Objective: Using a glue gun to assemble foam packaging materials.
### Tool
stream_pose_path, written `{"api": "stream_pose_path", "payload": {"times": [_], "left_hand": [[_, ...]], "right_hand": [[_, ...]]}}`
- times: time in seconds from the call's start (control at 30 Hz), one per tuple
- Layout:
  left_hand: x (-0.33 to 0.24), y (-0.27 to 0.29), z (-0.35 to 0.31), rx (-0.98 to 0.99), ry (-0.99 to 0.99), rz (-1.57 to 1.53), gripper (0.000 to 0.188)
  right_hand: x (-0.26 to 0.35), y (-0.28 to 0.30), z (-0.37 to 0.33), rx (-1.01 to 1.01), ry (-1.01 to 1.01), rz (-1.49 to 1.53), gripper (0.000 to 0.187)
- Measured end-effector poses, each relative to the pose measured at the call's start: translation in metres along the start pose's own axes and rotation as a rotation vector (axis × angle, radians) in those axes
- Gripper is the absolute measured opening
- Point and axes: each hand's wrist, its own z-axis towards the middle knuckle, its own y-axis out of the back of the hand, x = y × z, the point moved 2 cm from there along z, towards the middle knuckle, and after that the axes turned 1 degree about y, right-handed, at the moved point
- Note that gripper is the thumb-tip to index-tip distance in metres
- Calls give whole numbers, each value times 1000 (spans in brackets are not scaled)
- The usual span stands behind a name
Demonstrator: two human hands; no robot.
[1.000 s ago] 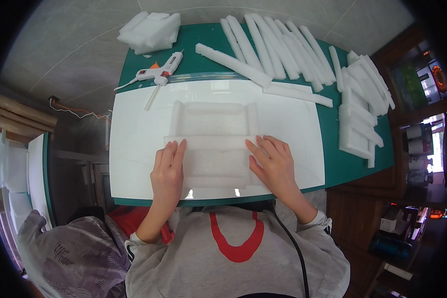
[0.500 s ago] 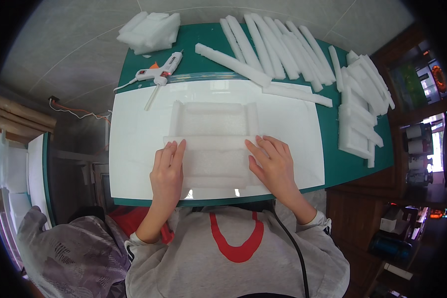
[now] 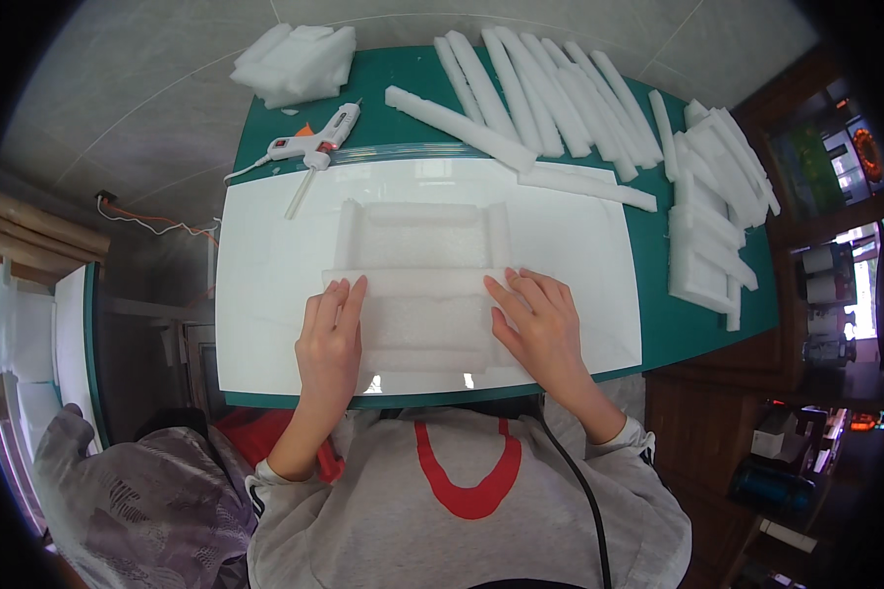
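A long white foam strip (image 3: pixel 417 283) lies crosswise over the middle of a tray-like white foam piece with raised edges (image 3: pixel 422 240). At the strip's left end is my left hand (image 3: pixel 330 334), its fingers close together and their tips pressed on the foam; its thumb is hard to make out. My right hand (image 3: pixel 542 329) has its fingertips on the right end, fingers bent and thumb on the near side. Both hands keep the strip against the foam piece, which rests on a white sheet (image 3: pixel 275 294).
A white glue gun (image 3: pixel 314 142) with a glue stick lies at the back left, its cord running off leftward. Behind it is a stack of foam pieces (image 3: pixel 300 64). Several loose foam strips (image 3: pixel 550 93) and a foam pile (image 3: pixel 707 211) lie on the green table (image 3: pixel 658 329).
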Motion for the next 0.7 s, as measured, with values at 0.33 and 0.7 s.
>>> {"api": "stream_pose_path", "payload": {"times": [0.33,0.7], "left_hand": [[1,-1,0,-5,-6,5,39],[1,-1,-1,-2,19,-6,39]], "right_hand": [[1,0,1,-12,-5,4,36],[1,-1,-1,-31,-18,23,37]]}}
